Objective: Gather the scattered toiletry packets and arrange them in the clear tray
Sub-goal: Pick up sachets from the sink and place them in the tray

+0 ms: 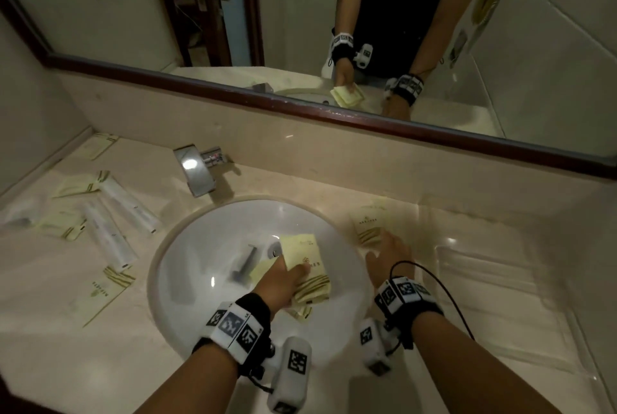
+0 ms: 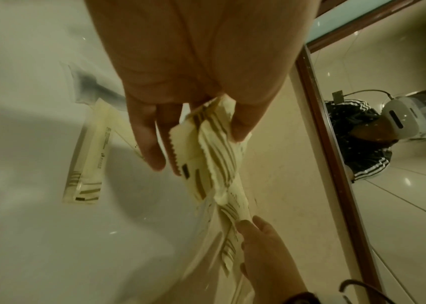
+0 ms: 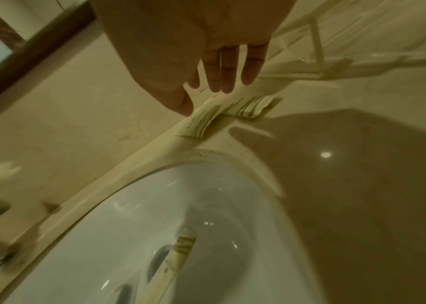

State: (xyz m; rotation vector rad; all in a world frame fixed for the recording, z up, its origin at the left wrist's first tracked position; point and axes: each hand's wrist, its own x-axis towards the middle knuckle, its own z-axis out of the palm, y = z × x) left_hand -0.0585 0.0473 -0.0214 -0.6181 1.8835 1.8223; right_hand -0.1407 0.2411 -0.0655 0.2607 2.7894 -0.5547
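My left hand (image 1: 290, 271) hovers over the white sink (image 1: 200, 280) and pinches a bunch of pale yellow toiletry packets (image 1: 307, 263) between thumb and fingers; the pinch shows in the left wrist view (image 2: 206, 144). My right hand (image 1: 389, 246) reaches with straight fingers (image 3: 227, 78) onto two yellow packets (image 1: 369, 223) lying on the counter at the sink's right rim (image 3: 235, 109). The clear tray (image 1: 521, 283) stands just right of that hand. A clear-wrapped dark razor (image 1: 245, 261) and another packet (image 1: 300, 312) lie in the sink.
Several yellow packets (image 1: 73, 185) and white tubes (image 1: 130, 203) lie scattered on the left counter, one packet (image 1: 100, 293) near the front. A chrome faucet (image 1: 197, 168) stands behind the sink. The mirror (image 1: 300, 13) runs along the back wall.
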